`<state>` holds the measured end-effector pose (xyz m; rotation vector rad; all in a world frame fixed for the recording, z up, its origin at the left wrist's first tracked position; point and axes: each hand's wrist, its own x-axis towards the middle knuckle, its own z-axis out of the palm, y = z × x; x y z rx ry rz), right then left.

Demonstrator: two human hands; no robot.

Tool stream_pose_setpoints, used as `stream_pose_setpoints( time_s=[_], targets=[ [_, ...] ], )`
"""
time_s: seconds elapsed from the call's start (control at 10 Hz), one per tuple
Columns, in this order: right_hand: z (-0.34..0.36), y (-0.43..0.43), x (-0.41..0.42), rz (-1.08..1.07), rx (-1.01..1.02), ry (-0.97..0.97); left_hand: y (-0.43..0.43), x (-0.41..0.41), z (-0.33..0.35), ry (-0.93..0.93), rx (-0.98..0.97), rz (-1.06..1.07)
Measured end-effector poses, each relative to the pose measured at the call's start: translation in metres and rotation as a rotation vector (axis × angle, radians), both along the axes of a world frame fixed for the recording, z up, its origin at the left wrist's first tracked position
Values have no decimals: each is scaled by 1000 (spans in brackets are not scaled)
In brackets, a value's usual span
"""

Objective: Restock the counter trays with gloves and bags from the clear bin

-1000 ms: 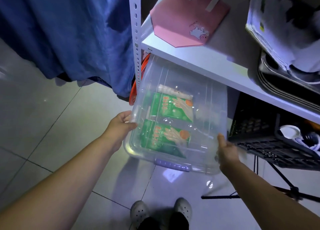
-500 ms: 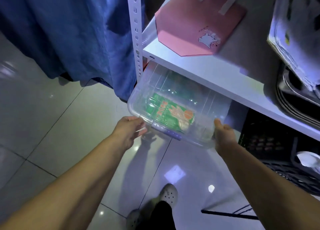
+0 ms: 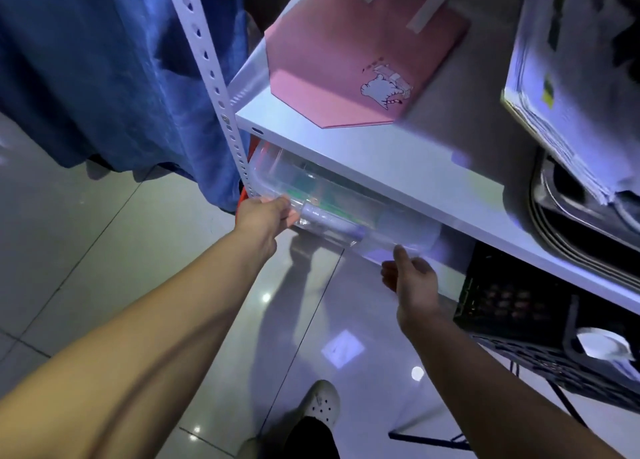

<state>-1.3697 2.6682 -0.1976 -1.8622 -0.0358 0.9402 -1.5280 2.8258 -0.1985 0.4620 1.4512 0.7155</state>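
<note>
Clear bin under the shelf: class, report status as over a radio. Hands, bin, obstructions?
Left hand gripping clear bin at its left end. Right hand open, fingertips at bin's right corner. Bin mostly under white shelf, green packs inside. Black crate close on right.

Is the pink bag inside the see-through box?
No, the pink bag lies on top of the white shelf, while the clear bin sits underneath that shelf.

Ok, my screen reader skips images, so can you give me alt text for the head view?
A person's left hand grips the clear bin, mostly tucked under a white shelf, while the right hand hovers open by its corner. A pink paper bag lies on the shelf; a blue cloth hangs left.
</note>
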Motion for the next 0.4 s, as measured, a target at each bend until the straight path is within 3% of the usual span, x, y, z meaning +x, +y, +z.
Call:
stream_pose_setpoints(
  time_s=[0.3,0.4],
  targets=[
    [-11,-16,20,191,-107,-39,15,14,-1,42,-37,-12],
    [-8,-38,22,293,-179,-92,-5,8,8,193,46,-184]
  ],
)
